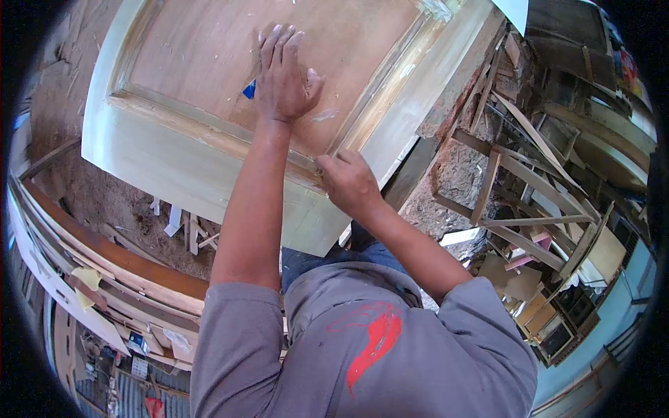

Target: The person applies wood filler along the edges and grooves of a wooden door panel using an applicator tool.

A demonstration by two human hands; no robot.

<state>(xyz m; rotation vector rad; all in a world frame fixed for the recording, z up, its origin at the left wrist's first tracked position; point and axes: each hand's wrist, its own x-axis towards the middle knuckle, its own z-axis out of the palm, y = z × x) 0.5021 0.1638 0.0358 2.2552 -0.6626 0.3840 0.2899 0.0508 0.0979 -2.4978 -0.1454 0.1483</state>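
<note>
Slantwise, the panelled door points away rightward, long axis uncertain, left hand flat, right hand curled, grip unclear.

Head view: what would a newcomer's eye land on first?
First, the big pale panelled board at top centre, with the left grip spread on it beside a small blue object and the right grip curled at its moulding. Next, the red mark on the grey shirt, bottom centre. Then the jumbled wood pieces on the right.
</note>
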